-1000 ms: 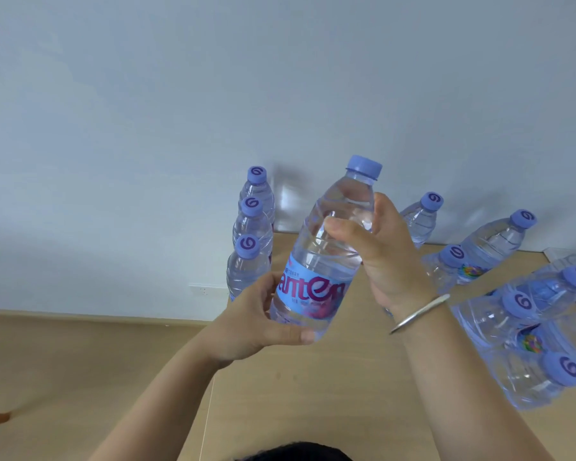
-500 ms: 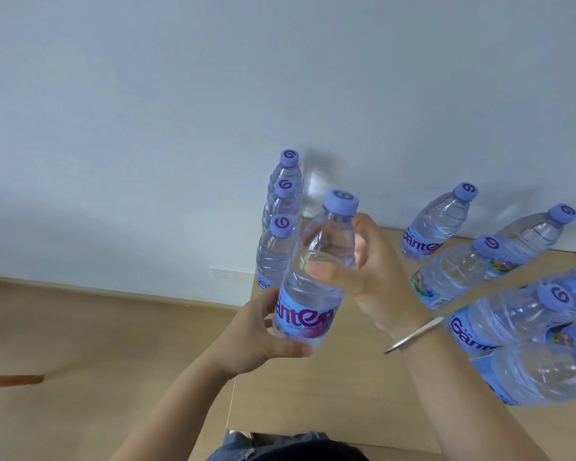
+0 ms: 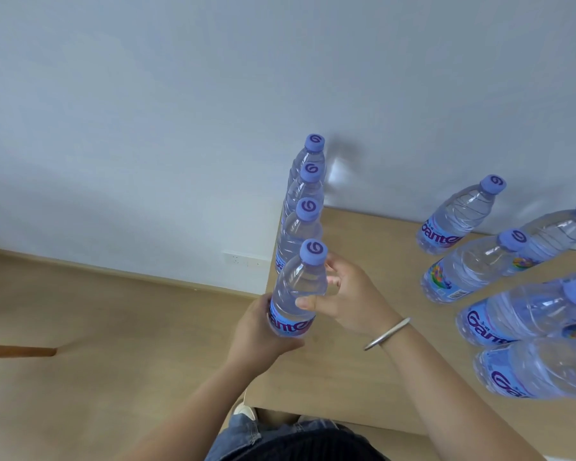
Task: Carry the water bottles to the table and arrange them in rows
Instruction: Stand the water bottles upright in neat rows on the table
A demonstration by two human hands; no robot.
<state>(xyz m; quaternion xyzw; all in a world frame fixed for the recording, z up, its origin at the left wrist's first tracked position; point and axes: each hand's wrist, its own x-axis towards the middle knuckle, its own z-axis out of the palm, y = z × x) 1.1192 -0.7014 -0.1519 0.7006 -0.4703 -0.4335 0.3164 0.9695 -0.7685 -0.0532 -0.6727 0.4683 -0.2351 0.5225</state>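
- Pale blue-grey wall (image 3: pixel 180 111) filling the upper half, with a white socket plate (image 3: pixel 245 260) low down near the table's corner.
- Light wooden floor (image 3: pixel 97 344) on the left, crossed at the far left edge by a brown wooden bar (image 3: pixel 17 352).
- Light wooden table (image 3: pixel 363 377) pushed against the wall, its left edge running down toward the viewer.
- Cluster of six bottles (image 3: pixel 463 277) on the right part of the table, purple-capped, blue-labelled, standing close together.
- Row of three bottles (image 3: pixel 300 221) along the table's left edge, one behind another, rearmost nearest the wall.
- Held bottle (image 3: pixel 296 291) upright at the near end of that row, just in front of its third bottle; whether its base touches the table cannot be told.
- Left hand (image 3: pixel 260 334) wrapped round the lower labelled part of the held bottle from the left.
- Right hand (image 3: pixel 350 297) curled round the upper body below the cap, thumb across the front.
- Silver bangle (image 3: pixel 388 333) on the right wrist.
- Denim fabric (image 3: pixel 240 434) and a light shoe (image 3: pixel 245 410) at the bottom edge.
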